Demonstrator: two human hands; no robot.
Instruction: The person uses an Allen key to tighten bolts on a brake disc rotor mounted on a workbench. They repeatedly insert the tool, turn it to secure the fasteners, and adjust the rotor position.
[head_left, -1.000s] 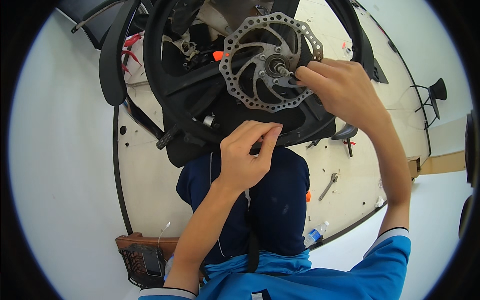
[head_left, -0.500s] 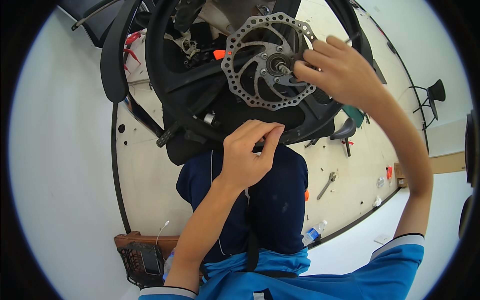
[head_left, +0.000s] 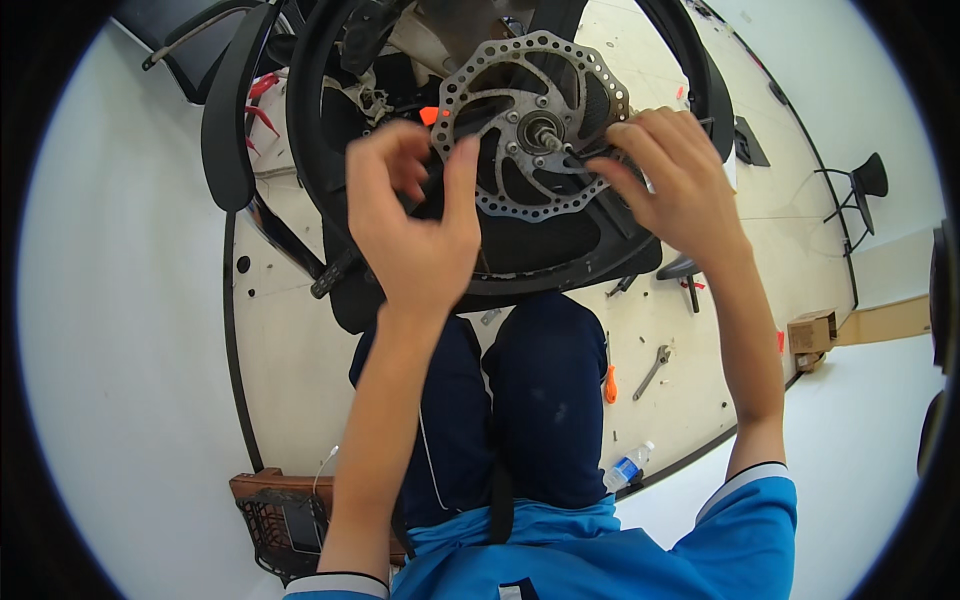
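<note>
A black spoked wheel (head_left: 490,285) lies flat before my knees, with a silver perforated brake disc (head_left: 540,212) bolted to its hub. The threaded axle (head_left: 547,139) stands up from the hub's middle. My right hand (head_left: 670,175) is closed around a thin dark hex key (head_left: 583,156), whose tip meets the disc near a bolt beside the axle. Its other end sticks out past the knuckles. Over the wheel's left side hovers my left hand (head_left: 415,215), thumb and fingers apart and nothing in them, with the thumb near the disc's edge.
The wheel rests on a black seat with an armrest (head_left: 230,110) at left. On the floor at right lie an adjustable wrench (head_left: 653,372), an orange-handled screwdriver (head_left: 611,385), a bicycle saddle (head_left: 679,268) and a plastic bottle (head_left: 628,467). A cardboard box (head_left: 812,331) stands farther right.
My left hand has moved up and left from the wheel's near rim, and its pinch has opened. My right hand has come down slightly, bringing the hex key's tip to the disc.
</note>
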